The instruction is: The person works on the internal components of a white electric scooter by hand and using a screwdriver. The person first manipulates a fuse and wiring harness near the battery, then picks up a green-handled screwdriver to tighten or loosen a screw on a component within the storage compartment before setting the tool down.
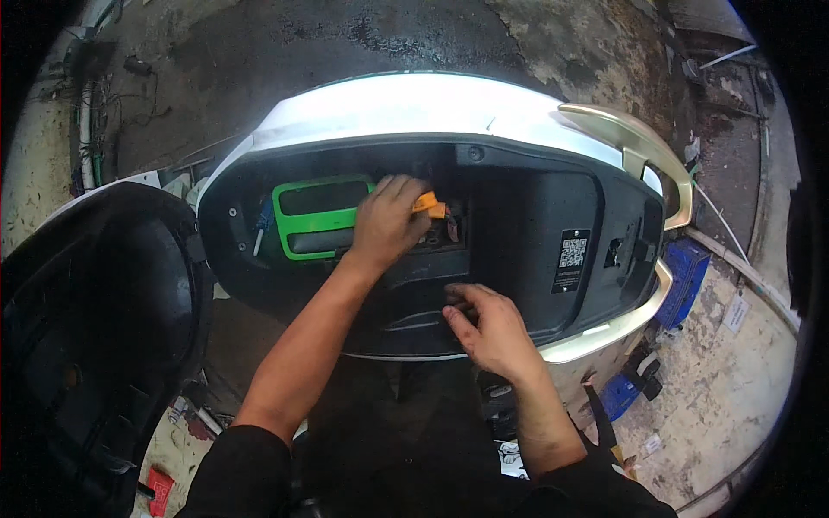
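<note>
The orange connector (429, 205) sits just above the frame's middle, inside a white scooter's black storage bin (535, 216) — the left hand (390, 223) touches it, but I cannot tell whether its fingers close around it. The right hand (490, 332), lower and right, hangs loosely open. Dark, stained ground (259, 60) spans the top — pale, blotchy floor (721, 371) the lower right.

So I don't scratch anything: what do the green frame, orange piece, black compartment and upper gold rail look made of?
Green frame: probably hard plastic, smooth; even colour, rounded corners.
Orange piece: likely plastic, bright and blocky; finish unclear.
Black compartment: matte, likely moulded plastic, with curved walls and formed ridges.
Upper gold rail: satin metallic sheen; metal or painted plastic, can't tell.
</note>
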Motion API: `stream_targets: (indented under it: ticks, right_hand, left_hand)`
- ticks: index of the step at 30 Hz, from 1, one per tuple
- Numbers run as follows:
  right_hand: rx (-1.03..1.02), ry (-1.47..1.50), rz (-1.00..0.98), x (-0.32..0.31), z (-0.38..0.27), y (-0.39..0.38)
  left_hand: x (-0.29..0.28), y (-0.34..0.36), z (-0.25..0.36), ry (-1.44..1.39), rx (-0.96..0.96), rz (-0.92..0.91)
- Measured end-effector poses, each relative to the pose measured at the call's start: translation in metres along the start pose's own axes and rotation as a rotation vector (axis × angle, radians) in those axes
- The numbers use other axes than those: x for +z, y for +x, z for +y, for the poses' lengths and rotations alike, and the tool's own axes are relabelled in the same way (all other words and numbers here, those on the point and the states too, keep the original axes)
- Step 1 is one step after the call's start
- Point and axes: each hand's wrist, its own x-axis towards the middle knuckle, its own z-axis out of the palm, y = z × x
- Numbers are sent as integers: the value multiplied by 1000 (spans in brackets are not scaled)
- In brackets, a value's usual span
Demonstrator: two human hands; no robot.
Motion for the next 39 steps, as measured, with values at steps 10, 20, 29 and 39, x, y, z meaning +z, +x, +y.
stream_targets:
  ticks: [10,20,29,39]
  right_hand:
    - [648,1638,355,47,-13,81]
    - [969,1843,755,64,9,151]
    - [783,2026,812,70,19,145]
    - [706,2034,821,60,16,142]
  left_hand:
    - [3,-20,-5,-239,48,63]
    - [-7,-16,-8,-343,-64,29]
    - [-15,-4,-13,-282,-24,-113]
    - [-22,6,-9,-81,89,-299]
